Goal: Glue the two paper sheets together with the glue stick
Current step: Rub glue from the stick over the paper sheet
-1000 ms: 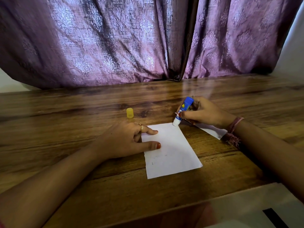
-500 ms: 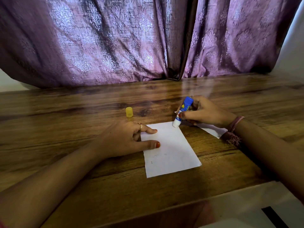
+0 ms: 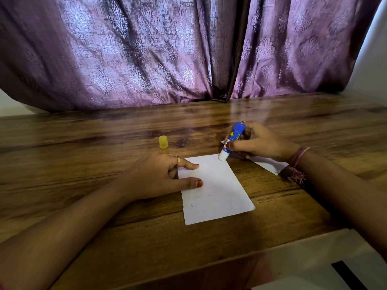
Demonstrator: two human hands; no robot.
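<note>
Paper partly hidden is the first thing to sort out: a second white sheet (image 3: 270,165) lies under the right hand (image 3: 263,143), so only its near-right corner and a sliver of its far edge show, and its full outline cannot be made out. The front sheet (image 3: 217,191) lies flat and fully in view except where the left hand (image 3: 159,174) covers its left edge; faint marks on it are too dim to read. The label on the glue stick (image 3: 231,141) is also too small to read beyond a yellow patch on blue.

The right hand is closed around the glue stick's blue barrel, holding it tilted with its white tip down on the far-right corner of the front sheet. A reddish thread band (image 3: 297,158) with a frayed tassel circles that wrist. The left hand lies spread and flat, forefinger and thumb pressing the sheet's left side, a ring (image 3: 177,159) on one finger. Both forearms run off the lower edge of the frame.

Just beyond the left hand stands the yellow cap (image 3: 163,141), upright on the table and apart from the paper.

The table (image 3: 104,139) is dark, glossy wood with strong grain, and its near edge crosses the lower right corner. Below that edge sits a pale surface with a black strip (image 3: 345,273), cut off by the frame and not identifiable. Behind the table hangs a purple patterned curtain (image 3: 146,49), parted at a dark fold, with pale wall (image 3: 372,59) at the right.
</note>
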